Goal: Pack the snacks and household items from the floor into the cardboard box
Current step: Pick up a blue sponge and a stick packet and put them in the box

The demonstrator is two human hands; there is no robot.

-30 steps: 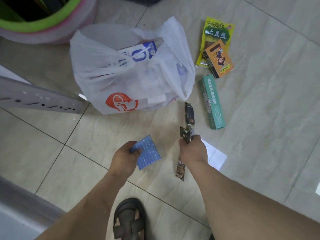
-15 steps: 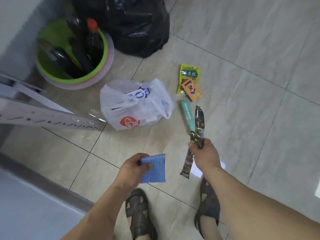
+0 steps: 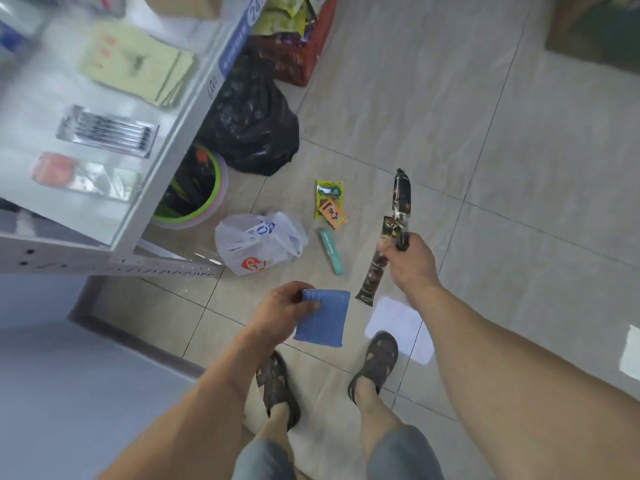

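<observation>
My left hand (image 3: 282,311) pinches a blue textured pad (image 3: 323,318) by its left edge at waist height. My right hand (image 3: 410,263) grips two long dark snack sticks (image 3: 401,199) at their middle, one pointing up, the other (image 3: 372,275) hanging down. On the floor lie a green-yellow snack packet (image 3: 328,192) with an orange packet (image 3: 333,213) on it, a teal box (image 3: 331,251), and a white plastic bag (image 3: 258,242) holding items. A brown cardboard shape (image 3: 595,27) shows at the top right corner.
A grey metal shelf (image 3: 114,133) with packaged goods stands at the left. Under it sit a green basin (image 3: 204,199) of bottles and a black rubbish bag (image 3: 249,123). A red crate (image 3: 298,53) stands behind. A white paper (image 3: 398,323) lies by my sandalled feet.
I have stood up: the camera rose and the floor items shrank. Both hands lifted with the pad and snack sticks; the right hand swung rightward.
</observation>
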